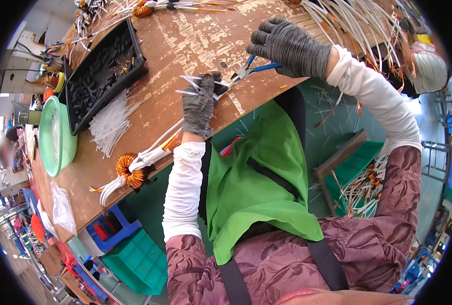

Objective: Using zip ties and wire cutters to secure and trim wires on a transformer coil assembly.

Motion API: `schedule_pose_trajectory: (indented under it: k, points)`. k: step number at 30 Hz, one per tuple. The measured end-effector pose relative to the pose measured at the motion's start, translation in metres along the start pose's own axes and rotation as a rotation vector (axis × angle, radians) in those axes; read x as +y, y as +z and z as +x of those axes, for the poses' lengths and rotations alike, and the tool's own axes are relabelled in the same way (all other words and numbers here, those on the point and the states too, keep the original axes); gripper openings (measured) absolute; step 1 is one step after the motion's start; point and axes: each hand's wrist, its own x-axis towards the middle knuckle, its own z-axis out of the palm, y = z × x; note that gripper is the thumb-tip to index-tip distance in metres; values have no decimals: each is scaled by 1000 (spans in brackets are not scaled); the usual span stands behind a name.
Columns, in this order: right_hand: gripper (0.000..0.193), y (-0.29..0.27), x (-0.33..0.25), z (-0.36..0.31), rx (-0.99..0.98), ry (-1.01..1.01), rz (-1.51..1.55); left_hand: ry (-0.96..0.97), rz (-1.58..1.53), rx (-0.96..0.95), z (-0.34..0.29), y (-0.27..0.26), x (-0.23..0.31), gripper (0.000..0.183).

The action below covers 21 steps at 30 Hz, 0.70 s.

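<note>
My left hand [199, 109], in a grey knit glove, is closed round a bundle of white wires near the table's front edge. Thin white strips [189, 84], which look like cable ties, stick out between its fingers. The bundle runs back to a ring coil [130, 170] wound with orange wire, lying at the table's edge. My right hand [294, 48], gloved alike, is closed on blue-handled cutting pliers [264, 66]. Their jaws point left, at the wire end just right of my left hand. Whether the jaws touch the wire I cannot tell.
On the left stand a black tray [106, 96] of small black pieces and a light green bowl [73, 137]. Loose cable ties [111, 122] lie beside the tray. White wires [348, 25] pile up at the far right. Green bins [139, 262] sit below table level.
</note>
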Motion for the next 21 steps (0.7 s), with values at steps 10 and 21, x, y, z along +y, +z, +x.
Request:
schedule_pose_trajectory:
  k: [10, 21]
  points:
    - [63, 8, -13, 9, -34, -30, 75, -15, 53, 14, 6, -4, 1, 33]
    - [53, 16, -17, 7, 71, -29, 57, -54, 55, 52, 9, -3, -2, 33]
